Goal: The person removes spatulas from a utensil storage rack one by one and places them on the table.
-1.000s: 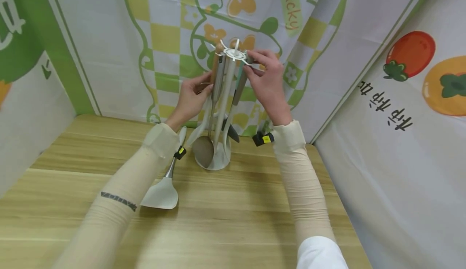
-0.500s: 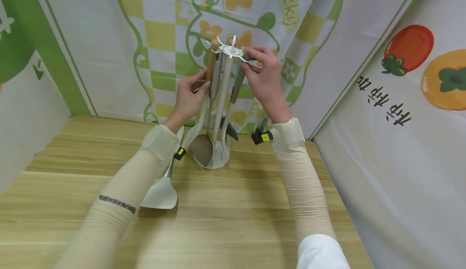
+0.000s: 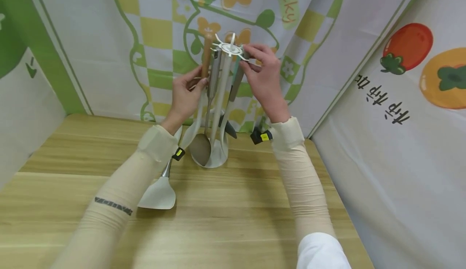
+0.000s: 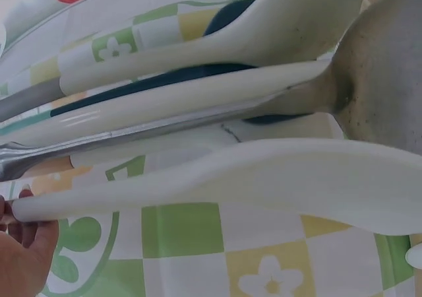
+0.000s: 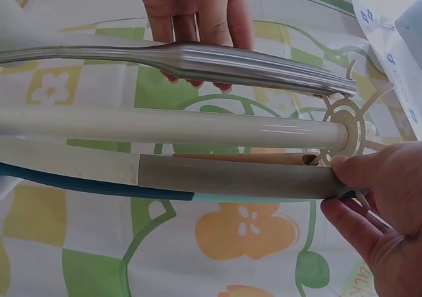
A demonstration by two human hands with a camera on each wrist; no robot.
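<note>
Wood-handled white utensil [image 4: 264, 171]: just left of the rack on my head feed, standing nearly upright, handle top by the hooks. Can't tell if it's touching one.
Left hand [image 3: 186, 97]: grasping that utensil low on the wood, thumb and fingers around it.
Utensil rack [image 3: 220, 95]: white, one central post, hook ring [image 3: 230, 49] on top, round foot on the table.
Right hand [image 3: 265, 68]: up at the ring, pinching the top end of a grey-handled utensil [image 5: 237, 175] between thumb and fingers.
Metal ladle [image 3: 200, 149]: on the rack's near left side, bowl down low in front of the foot.
Dark blade [image 3: 229, 129]: pokes out low behind the rack, mostly hidden.
White turner [image 3: 158, 194]: flat on the table at left, metal neck, handle running back past the left wrist.
Table [image 3: 233, 224]: pale wood grain, soft glare near the front, rack close to the back edge.
Curtain [image 3: 160, 58]: right behind, green and yellow checks, orange flowers, "Lucky" partly cropped up top.
Right wall [image 3: 386, 172]: pale cloth, printed tomato [image 3: 407, 48], an orange fruit, black characters.
Left wall [image 3: 27, 103]: pale below, green above, wide green stripe down the corner.
</note>
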